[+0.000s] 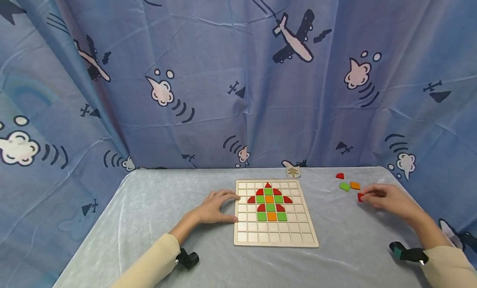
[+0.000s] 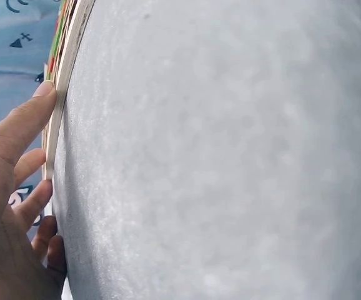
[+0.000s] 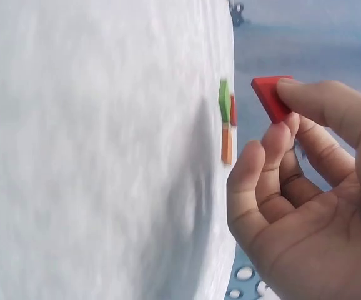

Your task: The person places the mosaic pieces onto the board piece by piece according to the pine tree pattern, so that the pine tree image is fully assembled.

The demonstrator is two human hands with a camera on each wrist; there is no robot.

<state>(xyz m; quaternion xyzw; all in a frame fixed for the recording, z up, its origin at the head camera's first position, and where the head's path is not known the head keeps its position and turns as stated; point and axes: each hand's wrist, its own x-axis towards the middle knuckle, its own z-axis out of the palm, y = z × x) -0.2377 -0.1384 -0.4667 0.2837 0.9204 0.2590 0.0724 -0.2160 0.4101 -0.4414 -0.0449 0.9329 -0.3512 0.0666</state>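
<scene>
A square wooden grid board [image 1: 253,237] lies on the table, with red, green and orange tiles set in its middle cells. My left hand [image 1: 215,208] touches the board's left edge with spread thumb and fingers; in the left wrist view the thumb [image 2: 34,115] rests against its side. Off to the right of the board, my right hand [image 1: 391,200] pinches a small red tile [image 3: 269,97] between thumb and fingers, above the table. The thumb covers part of that tile, so its full outline is hidden.
Beyond the right hand lie a green tile [image 1: 344,186], an orange tile [image 1: 355,185] and a rounded red tile [image 1: 340,176]. A small patterned piece [image 1: 293,172] sits behind the board at the table's back edge. A blue printed curtain [image 1: 208,93] hangs behind the grey-covered table [image 1: 156,221].
</scene>
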